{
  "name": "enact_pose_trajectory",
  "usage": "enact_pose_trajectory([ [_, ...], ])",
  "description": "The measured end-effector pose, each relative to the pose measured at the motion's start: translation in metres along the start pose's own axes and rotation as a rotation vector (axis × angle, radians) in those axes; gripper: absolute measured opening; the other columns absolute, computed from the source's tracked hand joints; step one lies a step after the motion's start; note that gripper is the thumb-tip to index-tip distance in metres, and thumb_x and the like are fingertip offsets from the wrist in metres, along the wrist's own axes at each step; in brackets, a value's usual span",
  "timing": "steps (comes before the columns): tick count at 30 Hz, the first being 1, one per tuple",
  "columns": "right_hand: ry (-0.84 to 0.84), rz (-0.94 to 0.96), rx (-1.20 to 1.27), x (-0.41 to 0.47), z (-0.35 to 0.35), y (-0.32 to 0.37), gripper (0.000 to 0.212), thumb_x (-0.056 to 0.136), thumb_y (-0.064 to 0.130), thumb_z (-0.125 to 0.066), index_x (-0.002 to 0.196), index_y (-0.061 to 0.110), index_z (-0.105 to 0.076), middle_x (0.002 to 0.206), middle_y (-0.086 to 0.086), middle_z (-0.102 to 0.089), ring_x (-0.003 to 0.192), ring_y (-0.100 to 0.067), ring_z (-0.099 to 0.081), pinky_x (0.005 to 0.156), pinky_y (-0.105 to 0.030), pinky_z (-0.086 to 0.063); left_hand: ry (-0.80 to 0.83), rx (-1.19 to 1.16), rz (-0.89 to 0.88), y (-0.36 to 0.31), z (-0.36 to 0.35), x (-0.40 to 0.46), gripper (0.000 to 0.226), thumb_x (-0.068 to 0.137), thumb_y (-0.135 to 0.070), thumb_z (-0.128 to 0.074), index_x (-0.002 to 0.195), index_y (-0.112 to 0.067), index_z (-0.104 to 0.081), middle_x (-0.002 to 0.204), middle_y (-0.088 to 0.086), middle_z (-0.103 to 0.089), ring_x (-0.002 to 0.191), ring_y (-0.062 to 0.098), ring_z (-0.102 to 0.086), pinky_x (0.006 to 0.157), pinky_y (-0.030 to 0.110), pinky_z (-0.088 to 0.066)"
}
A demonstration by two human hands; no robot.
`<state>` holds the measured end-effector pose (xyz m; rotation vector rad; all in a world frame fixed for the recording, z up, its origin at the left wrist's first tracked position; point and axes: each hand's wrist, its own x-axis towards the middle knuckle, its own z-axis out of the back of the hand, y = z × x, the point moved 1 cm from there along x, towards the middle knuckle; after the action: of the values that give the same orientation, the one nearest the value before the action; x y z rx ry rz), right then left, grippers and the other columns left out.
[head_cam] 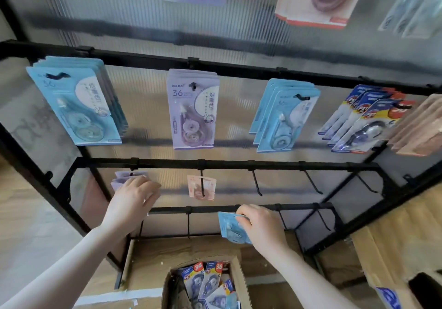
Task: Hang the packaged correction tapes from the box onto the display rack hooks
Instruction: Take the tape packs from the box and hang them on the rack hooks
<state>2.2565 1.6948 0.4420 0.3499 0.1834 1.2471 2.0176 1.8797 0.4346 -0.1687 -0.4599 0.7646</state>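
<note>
An open cardboard box (239,282) at the bottom edge holds glossy carded correction tapes (205,282). Above it, the right hand (263,227) pinches a blue pack (230,227) beside the lowest black bar. The left hand (134,198), fingers curled, touches lilac packs (119,180) on a hook. Bare metal hooks (257,183) stand free rightward; beyond, full rows hang against ribbed translucent panel (148,107).

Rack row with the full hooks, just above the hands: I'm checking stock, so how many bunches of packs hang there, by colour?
Light blue bunches: 2
Purple bunch: 1
Dark blue and white bunch: 1
Tan bunch: 1
Total: 5
</note>
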Motion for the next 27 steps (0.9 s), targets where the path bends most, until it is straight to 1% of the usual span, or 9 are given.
enact_pose_trajectory([
  [2, -0.016, -0.027, 0.003, -0.005, 0.012, -0.010, 0.020, 0.095, 0.034, -0.046, 0.103, 0.023, -0.060, 0.106, 0.009, -0.064, 0.097, -0.007, -0.056, 0.059, -0.009, -0.037, -0.018, 0.011, -0.007, -0.022, 0.000, 0.001, 0.014, 0.081, -0.022, -0.065, 0.087, -0.010, -0.071, 0.081, 0.007, -0.064, 0.075, 0.031, -0.062, 0.060, 0.037, -0.049],
  [4, -0.036, -0.031, -0.007, -0.008, 0.024, -0.019, 0.020, 0.095, 0.034, -0.045, 0.100, 0.022, -0.060, 0.104, 0.009, -0.064, 0.093, -0.005, -0.055, 0.054, -0.008, -0.031, -0.012, 0.002, 0.009, -0.042, -0.001, 0.005, 0.019, 0.072, -0.009, -0.078, 0.089, -0.010, -0.071, 0.084, 0.008, -0.066, 0.076, 0.032, -0.063, 0.060, 0.041, -0.051],
  [9, -0.070, -0.027, 0.013, -0.015, 0.043, -0.040, 0.020, 0.095, 0.035, -0.045, 0.101, 0.022, -0.060, 0.106, 0.009, -0.064, 0.095, -0.006, -0.057, 0.052, -0.005, -0.030, -0.007, 0.009, 0.003, -0.086, -0.004, 0.015, 0.023, 0.070, -0.010, -0.079, 0.092, -0.012, -0.071, 0.090, 0.008, -0.067, 0.078, 0.031, -0.063, 0.062, 0.037, -0.052],
  [11, -0.081, -0.017, 0.028, -0.016, 0.049, -0.050, 0.022, 0.095, 0.034, -0.045, 0.101, 0.020, -0.061, 0.105, 0.008, -0.065, 0.092, -0.005, -0.056, 0.051, -0.006, -0.028, -0.001, 0.018, -0.010, -0.102, -0.008, 0.017, 0.020, 0.073, -0.013, -0.077, 0.092, -0.013, -0.071, 0.091, 0.008, -0.067, 0.079, 0.031, -0.063, 0.063, 0.037, -0.052],
  [13, -0.100, -0.006, 0.050, -0.015, 0.053, -0.061, 0.022, 0.095, 0.033, -0.045, 0.101, 0.019, -0.061, 0.104, 0.007, -0.065, 0.088, -0.004, -0.054, 0.051, -0.007, -0.026, 0.008, 0.031, -0.002, -0.116, -0.013, 0.020, 0.017, 0.079, -0.024, -0.066, 0.093, -0.015, -0.071, 0.094, 0.006, -0.067, 0.081, 0.029, -0.063, 0.064, 0.037, -0.053],
  [17, -0.133, 0.014, 0.097, -0.011, 0.051, -0.085, 0.020, 0.094, 0.033, -0.049, 0.098, 0.019, -0.063, 0.100, 0.007, -0.066, 0.088, -0.008, -0.059, 0.052, -0.008, -0.030, 0.028, 0.042, 0.007, -0.145, -0.026, 0.020, 0.035, 0.083, -0.038, -0.043, 0.095, -0.018, -0.069, 0.095, 0.003, -0.067, 0.081, 0.026, -0.063, 0.062, 0.035, -0.053],
  [20, -0.153, 0.046, 0.140, -0.003, 0.049, -0.102, 0.015, 0.092, 0.029, -0.055, 0.095, 0.018, -0.065, 0.096, 0.005, -0.068, 0.085, -0.010, -0.062, 0.050, -0.007, -0.027, 0.014, 0.059, 0.022, -0.162, -0.038, 0.020, 0.034, 0.082, -0.037, -0.042, 0.095, -0.019, -0.068, 0.096, 0.002, -0.067, 0.082, 0.025, -0.063, 0.063, 0.034, -0.053],
  [23, -0.150, 0.096, 0.184, 0.007, 0.043, -0.113, 0.011, 0.088, 0.026, -0.062, 0.093, 0.018, -0.068, 0.092, 0.004, -0.070, 0.082, -0.011, -0.065, 0.049, -0.006, -0.030, 0.001, 0.073, 0.063, -0.172, -0.051, 0.019, 0.031, 0.082, -0.035, -0.048, 0.094, -0.016, -0.069, 0.095, 0.002, -0.067, 0.083, 0.024, -0.063, 0.065, 0.034, -0.053],
  [27, -0.122, 0.180, 0.229, 0.022, 0.033, -0.124, 0.011, 0.087, 0.024, -0.063, 0.092, 0.016, -0.069, 0.089, 0.001, -0.070, 0.081, -0.013, -0.066, 0.053, -0.006, -0.034, 0.000, 0.094, 0.108, -0.181, -0.066, 0.015, 0.038, 0.083, -0.038, -0.041, 0.096, -0.015, -0.069, 0.095, 0.002, -0.065, 0.080, 0.025, -0.061, 0.065, 0.035, -0.053],
])
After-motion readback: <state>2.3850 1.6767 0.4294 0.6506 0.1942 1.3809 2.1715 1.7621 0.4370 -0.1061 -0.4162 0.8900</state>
